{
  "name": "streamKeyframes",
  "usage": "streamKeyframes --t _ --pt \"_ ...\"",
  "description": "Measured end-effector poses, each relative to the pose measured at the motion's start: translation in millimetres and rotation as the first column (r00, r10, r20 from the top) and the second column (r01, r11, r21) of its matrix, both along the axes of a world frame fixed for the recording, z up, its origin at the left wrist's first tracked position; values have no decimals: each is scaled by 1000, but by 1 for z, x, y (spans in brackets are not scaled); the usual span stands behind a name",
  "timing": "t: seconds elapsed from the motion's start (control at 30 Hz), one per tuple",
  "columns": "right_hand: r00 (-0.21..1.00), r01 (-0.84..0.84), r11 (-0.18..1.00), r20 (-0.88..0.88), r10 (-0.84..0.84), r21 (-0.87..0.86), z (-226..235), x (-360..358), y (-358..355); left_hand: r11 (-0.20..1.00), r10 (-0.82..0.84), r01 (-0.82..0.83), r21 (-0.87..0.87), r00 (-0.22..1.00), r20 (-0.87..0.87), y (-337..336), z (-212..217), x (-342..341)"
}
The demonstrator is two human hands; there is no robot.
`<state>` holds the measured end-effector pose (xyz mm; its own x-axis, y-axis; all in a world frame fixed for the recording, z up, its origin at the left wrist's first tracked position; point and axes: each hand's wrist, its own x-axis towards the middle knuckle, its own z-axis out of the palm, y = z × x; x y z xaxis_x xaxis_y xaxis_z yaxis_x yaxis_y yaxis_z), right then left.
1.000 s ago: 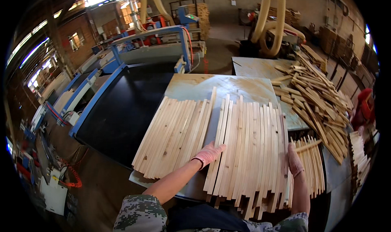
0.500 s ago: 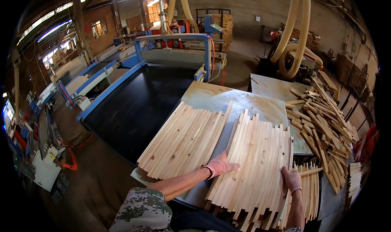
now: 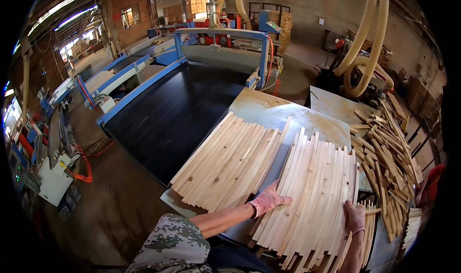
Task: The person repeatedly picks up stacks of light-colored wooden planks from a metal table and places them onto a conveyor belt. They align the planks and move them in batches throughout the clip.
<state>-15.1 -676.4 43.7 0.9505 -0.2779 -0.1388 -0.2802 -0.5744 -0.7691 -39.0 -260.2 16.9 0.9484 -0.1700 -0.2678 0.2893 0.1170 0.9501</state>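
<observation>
Strips (image 3: 307, 191) are knot-speckled pale tan, gloves (image 3: 269, 201) pink, sleeve (image 3: 175, 239) grey-green camouflage, machine frame (image 3: 221, 31) blue.

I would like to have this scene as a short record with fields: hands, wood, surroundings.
Left hand: gloved, at left edge of the right batch
Right hand: gloved, at that batch's right edge
Wood: strips side by side; left batch lies apart
Support: pale table
To the left: black machine bed
To the right: jumbled wood pile

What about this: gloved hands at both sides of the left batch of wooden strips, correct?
Wrong batch: the head view shows the gloved left hand and gloved right hand at both sides of the right batch of wooden strips.
</observation>
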Motion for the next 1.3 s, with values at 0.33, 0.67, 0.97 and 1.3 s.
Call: streamKeyframes --t 0.33,0.67,0.97,1.3 --pt "964 -167 974 182 194 -156 41 23 132 986 144 -150 78 987 71 141 74 -37" --pt "942 -322 942 69 329 -96 78 47 483 938 339 -311 -152 917 211 446 41 -60" --pt "902 -431 902 -15 431 -20 2 67 738 895 432 -442 59 892 136 698 27 -92" --pt "875 -430 894 -299 380 -122 -43 46 909 879 266 -261 400 963 43 880 -21 -52"
